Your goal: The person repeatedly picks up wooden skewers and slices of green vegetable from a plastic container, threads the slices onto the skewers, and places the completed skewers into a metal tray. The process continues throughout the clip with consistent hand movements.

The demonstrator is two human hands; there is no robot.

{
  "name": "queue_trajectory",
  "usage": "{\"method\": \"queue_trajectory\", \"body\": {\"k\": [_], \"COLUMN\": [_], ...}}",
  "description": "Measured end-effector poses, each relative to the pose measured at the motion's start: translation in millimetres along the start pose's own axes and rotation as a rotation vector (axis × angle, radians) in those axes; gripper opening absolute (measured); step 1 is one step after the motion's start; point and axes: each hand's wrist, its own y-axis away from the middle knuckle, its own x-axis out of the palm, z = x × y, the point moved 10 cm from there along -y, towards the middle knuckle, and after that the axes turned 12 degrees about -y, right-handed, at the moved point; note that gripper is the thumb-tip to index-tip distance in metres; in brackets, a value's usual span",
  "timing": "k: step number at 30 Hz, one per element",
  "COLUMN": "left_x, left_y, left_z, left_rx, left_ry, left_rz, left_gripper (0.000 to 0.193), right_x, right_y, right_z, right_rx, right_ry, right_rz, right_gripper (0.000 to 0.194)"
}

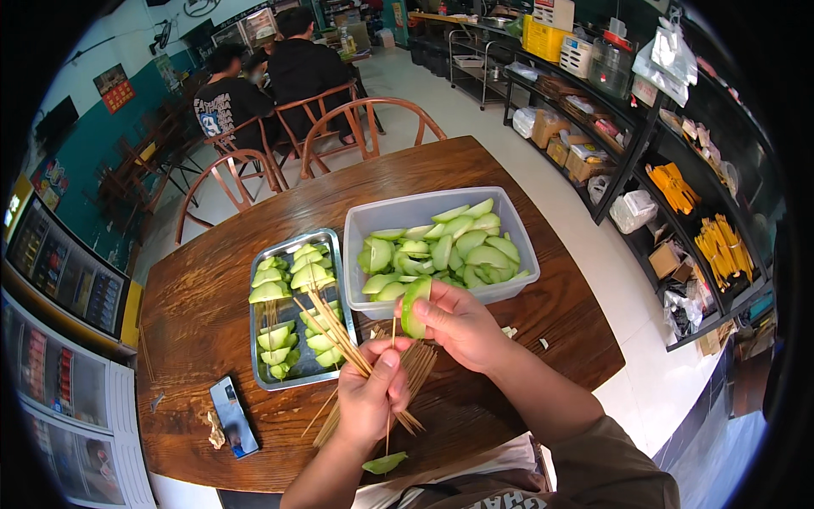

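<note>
My left hand (372, 391) grips a bundle of thin bamboo skewers (337, 334), with one skewer standing apart and its tip pointing up. Between the fingers and thumb of my right hand (461, 327) is a pale green slice with darker skin (416, 307), probably a vegetable, close beside that tip. Behind my right hand stands a translucent plastic tub (439, 198) full of similar slices (470, 245). Left of it, a metal tray (257, 321) holds several skewered stacks of slices (311, 275). More loose skewers (416, 372) lie beneath my hands. A single slice (385, 463) is near the table's front edge.
A smartphone (234, 417) and a crumpled scrap (216, 431) lie on the wooden table (191, 318) at left. Wooden chairs (369, 127) stand beyond it, with seated people (305, 60) farther back. Black shelving (626, 172) lines the right, glass-door refrigerators (63, 356) the left.
</note>
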Motion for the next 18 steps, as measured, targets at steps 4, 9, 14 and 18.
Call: {"method": "queue_trajectory", "body": {"k": [4,9,14,18], "left_x": [1,-2,3,0], "left_y": [4,6,4,0], "left_z": [-5,-4,3,3], "left_rx": [0.027,0.014,-0.020,-0.016], "left_ry": [-0.001,0.004,-0.162,-0.168], "left_rz": [-0.013,-0.034,-0.007,-0.031], "left_gripper": [0.018,0.016,0.015,0.015], "right_x": [4,-6,-11,-11], "right_y": [5,4,3,2], "right_z": [-1,-4,-15,-18], "right_rx": [0.074,0.145,0.136,0.073], "right_ry": [0.058,0.005,0.004,-0.134], "right_rz": [0.002,-0.025,-0.050,-0.097], "right_gripper": [0.027,0.025,0.026,0.032]}}
